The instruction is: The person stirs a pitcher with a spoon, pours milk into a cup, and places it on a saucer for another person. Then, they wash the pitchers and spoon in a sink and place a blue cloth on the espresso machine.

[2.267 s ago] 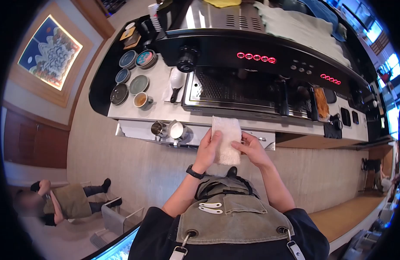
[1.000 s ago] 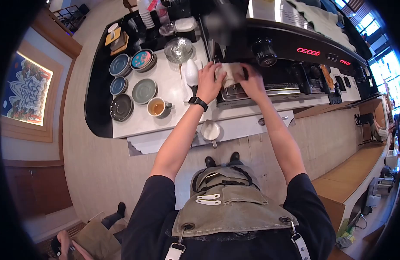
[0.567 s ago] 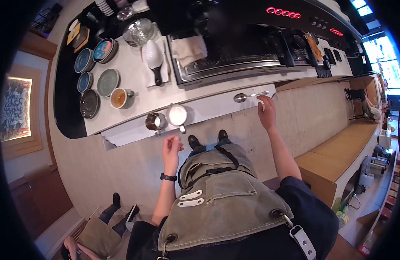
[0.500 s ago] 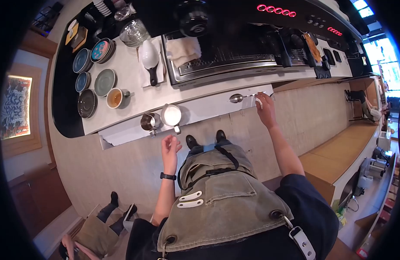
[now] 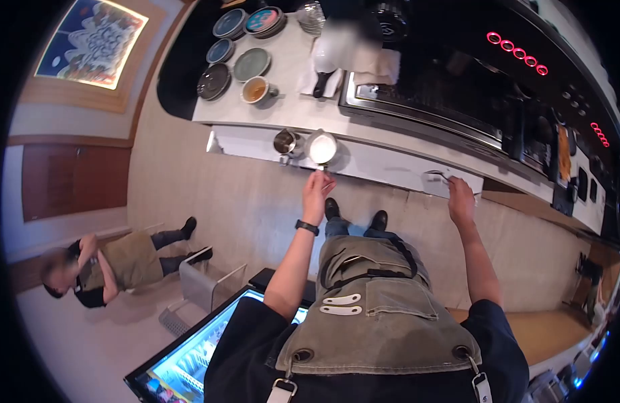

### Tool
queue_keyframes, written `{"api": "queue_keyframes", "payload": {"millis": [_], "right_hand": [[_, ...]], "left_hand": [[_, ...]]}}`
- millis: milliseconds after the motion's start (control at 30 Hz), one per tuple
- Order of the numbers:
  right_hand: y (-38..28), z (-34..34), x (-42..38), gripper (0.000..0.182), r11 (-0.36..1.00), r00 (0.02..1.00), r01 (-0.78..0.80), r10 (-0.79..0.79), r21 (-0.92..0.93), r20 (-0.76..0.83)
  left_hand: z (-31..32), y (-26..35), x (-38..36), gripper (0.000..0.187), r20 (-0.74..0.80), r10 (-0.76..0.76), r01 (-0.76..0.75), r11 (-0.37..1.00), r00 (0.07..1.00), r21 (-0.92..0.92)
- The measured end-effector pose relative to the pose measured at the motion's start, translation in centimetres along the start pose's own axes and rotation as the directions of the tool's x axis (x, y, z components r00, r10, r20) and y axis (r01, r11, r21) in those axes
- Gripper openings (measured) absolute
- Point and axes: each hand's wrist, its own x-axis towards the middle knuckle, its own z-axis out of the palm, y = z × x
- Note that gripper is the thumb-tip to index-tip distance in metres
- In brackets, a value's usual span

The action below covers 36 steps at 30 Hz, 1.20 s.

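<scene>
White-filled pitcher [image 5: 322, 149] upright on the surface [image 5: 384, 166]; probably weighty, rigid, prone to slosh, best held by its handle. Left hand [image 5: 314, 199]: fingers narrow at that handle, grip unclear. Right hand [image 5: 462, 204]: fingers pinch spoon [image 5: 435, 173], likely light, stiff, slick.

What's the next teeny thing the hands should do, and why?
I'd say the left hand should gently curl its fingers around the handle of the metal jug with white stuff inside. Its fingertips are right by that handle, and the jug stands on the white ledge. The right hand is over at the spoon.
</scene>
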Motion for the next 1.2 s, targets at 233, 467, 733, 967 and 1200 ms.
{"api": "queue_keyframes", "payload": {"millis": [233, 467, 733, 967, 1200], "right_hand": [[-4.8, -1.3, -6.7, 0.025, 0.639, 0.848, -0.529, 0.410, 0.558, 0.335], [-10.9, -1.0, -9.4, 0.027, 0.466, 0.796, -0.605, 0.347, 0.646, 0.495], [-13.9, -1.4, -9.5, 0.028, 0.373, 0.709, -0.705, 0.377, 0.603, 0.596], [-17.0, 1.0, -9.9, 0.026, 0.305, 0.750, -0.653, 0.390, 0.694, 0.534], [-18.3, 0.1, -9.4, 0.028, 0.216, 0.698, -0.699, 0.409, 0.681, 0.587]], "left_hand": [[2.4, 0.9, -2.4, 0.033, -0.075, 0.131, -0.130, 0.991, 0.989, 0.018], [2.1, -0.6, -1.4, 0.034, -0.074, 0.049, -0.044, 0.997, 0.996, 0.067], [0.3, 1.1, -1.1, 0.035, -0.005, 0.022, -0.021, 0.996, 1.000, 0.082], [-1.4, -0.7, -0.8, 0.035, 0.079, -0.012, 0.007, 0.997, 0.997, 0.074], [-1.2, -0.3, -0.8, 0.037, 0.071, -0.032, 0.025, 0.996, 0.997, 0.090]]}}
